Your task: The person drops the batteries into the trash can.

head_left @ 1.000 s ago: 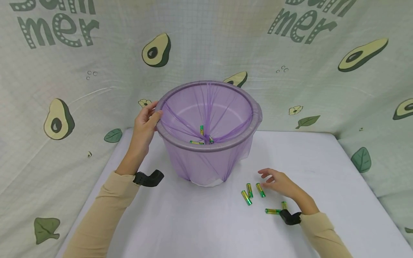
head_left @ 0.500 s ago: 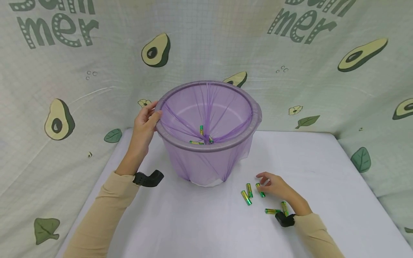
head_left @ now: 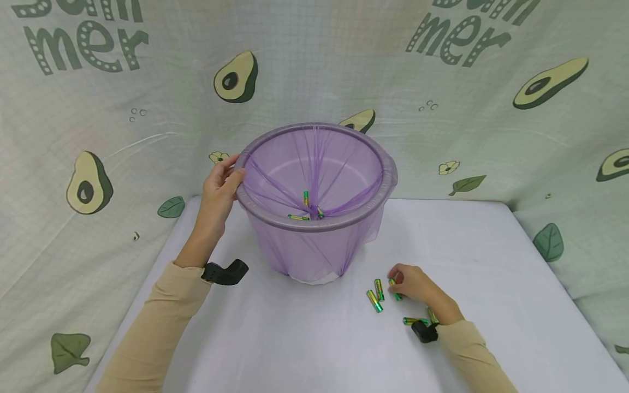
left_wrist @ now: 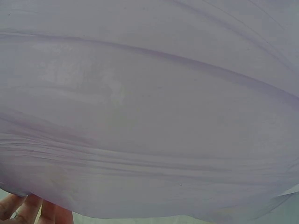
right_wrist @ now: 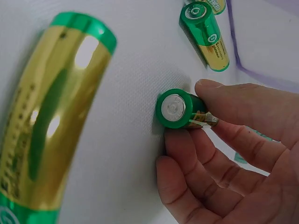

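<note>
Battery (right_wrist: 175, 108) pinched in right hand (head_left: 415, 284), thumb opposing curled fingers; left hand (head_left: 216, 191) grips bin (head_left: 316, 225). Firm mid-barrel pinch likely safest.

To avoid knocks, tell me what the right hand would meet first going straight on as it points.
Probably the loose battery beside the pinched one; beyond that, the bin. Depth is unclear.

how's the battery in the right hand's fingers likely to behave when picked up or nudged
The battery would probably roll if nudged loose, being a round cylinder. Its shiny surface may be a little slippery. It looks rigid, so the right hand can likely pinch it without denting it.
</note>
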A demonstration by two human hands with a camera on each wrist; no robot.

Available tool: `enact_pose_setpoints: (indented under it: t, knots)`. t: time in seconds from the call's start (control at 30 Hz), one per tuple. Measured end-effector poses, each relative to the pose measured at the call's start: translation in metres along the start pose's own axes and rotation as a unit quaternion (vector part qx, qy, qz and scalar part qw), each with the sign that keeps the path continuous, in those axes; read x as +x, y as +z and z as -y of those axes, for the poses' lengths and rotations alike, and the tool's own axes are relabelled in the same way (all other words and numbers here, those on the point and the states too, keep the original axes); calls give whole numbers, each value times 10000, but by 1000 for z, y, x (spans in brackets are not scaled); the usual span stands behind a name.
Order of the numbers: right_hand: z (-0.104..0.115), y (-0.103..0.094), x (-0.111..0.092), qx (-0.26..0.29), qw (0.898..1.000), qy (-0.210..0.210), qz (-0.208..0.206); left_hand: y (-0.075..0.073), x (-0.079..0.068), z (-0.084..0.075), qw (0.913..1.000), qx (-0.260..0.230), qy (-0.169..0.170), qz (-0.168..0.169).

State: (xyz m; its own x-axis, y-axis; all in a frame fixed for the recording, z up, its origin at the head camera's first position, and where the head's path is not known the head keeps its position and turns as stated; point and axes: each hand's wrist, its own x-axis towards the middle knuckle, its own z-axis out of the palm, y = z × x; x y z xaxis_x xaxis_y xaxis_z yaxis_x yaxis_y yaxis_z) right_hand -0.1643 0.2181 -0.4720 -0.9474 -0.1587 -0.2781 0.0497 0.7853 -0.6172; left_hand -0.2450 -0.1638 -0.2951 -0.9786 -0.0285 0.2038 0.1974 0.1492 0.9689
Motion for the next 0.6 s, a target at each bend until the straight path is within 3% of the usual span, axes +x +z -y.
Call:
enact_pose_setpoints:
  t: [0.6]
  knots:
    - [1,-3,2,-40,9999,-86,41,-1,1,2,10000,-74,21,25]
